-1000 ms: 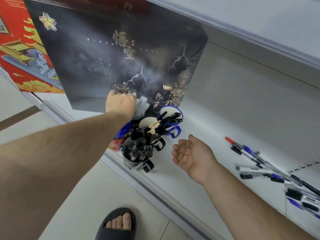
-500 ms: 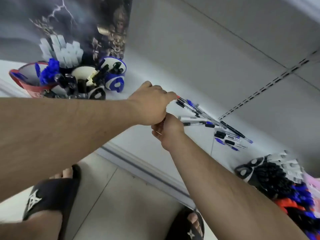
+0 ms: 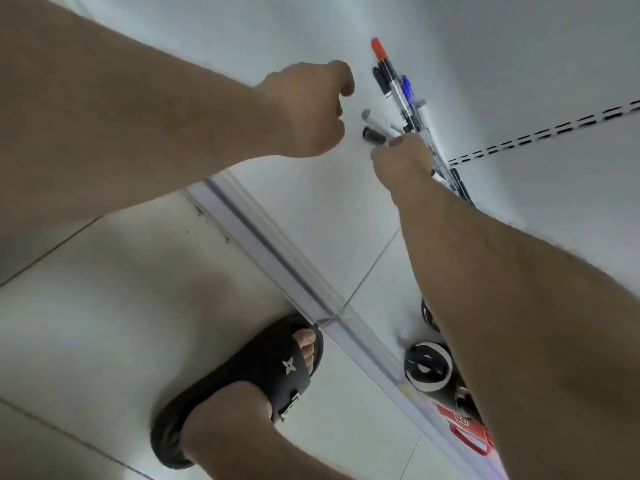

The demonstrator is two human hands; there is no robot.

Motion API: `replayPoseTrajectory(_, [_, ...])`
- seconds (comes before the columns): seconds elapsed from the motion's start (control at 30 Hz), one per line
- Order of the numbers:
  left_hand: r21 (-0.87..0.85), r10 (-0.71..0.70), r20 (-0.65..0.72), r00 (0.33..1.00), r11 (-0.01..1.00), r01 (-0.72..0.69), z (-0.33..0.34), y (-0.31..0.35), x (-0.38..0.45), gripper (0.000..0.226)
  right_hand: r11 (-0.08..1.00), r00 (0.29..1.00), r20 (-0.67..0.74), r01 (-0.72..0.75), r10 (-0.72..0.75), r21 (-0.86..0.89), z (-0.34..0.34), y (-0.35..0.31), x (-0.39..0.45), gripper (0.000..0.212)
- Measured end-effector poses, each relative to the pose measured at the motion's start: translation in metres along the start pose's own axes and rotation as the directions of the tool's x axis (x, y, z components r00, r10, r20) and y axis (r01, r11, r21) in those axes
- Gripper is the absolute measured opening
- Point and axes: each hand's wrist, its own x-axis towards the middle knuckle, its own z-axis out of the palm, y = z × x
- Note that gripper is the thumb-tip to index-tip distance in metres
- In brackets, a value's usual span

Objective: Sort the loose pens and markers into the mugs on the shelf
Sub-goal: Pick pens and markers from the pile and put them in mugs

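Observation:
Several loose pens (image 3: 398, 91) lie in a pile on the white shelf (image 3: 322, 216), one with a red cap (image 3: 378, 48) at the far end. My right hand (image 3: 403, 164) is in the pile's near end, fingers curled round a black-capped pen (image 3: 374, 135). My left hand (image 3: 308, 109) hovers just left of the pens, curled into a fist, with nothing showing in it. A black-and-white mug (image 3: 427, 367) and a red mug (image 3: 467, 436) stand at the lower right, partly hidden by my right forearm.
The shelf's front rail (image 3: 277, 258) runs diagonally across the view. Below it is a tiled floor with my foot in a black sandal (image 3: 242, 386). A slotted strip (image 3: 554, 129) crosses the shelf's back wall.
My view has swung right and down, so the left mugs and the poster are out of view. Both hands moved to the pen pile; my right hand closed on a pen.

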Motion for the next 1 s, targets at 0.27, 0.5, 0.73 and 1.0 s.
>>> replayPoseTrajectory(0.27, [-0.062, -0.071, 0.031, 0.997, 0.995, 0.073, 0.023, -0.034, 0.014, 0.048, 0.773, 0.986, 0.087, 0.167, -0.144, -0.612, 0.006, -0.010, 0.055, 0.109])
replayPoseTrajectory(0.5, [-0.094, -0.033, 0.016, 0.999, 0.995, 0.034, 0.030, -0.035, 0.032, 0.048, 0.658, 0.974, 0.145, 0.226, -0.175, -0.719, -0.005, -0.021, 0.106, 0.140])
replayPoseTrajectory(0.73, [-0.088, -0.030, 0.019, 0.999, 0.996, 0.032, 0.020, -0.043, 0.041, 0.052, 0.768, 0.963, 0.180, 0.270, -0.202, -0.581, 0.003, -0.040, 0.118, 0.117])
replayPoseTrajectory(1.0, [-0.104, -0.080, 0.063, 0.995, 0.991, 0.086, 0.023, -0.057, 0.029, 0.050, 0.952, 0.988, 0.119, 0.125, -0.095, -0.280, 0.001, -0.029, 0.127, 0.086])
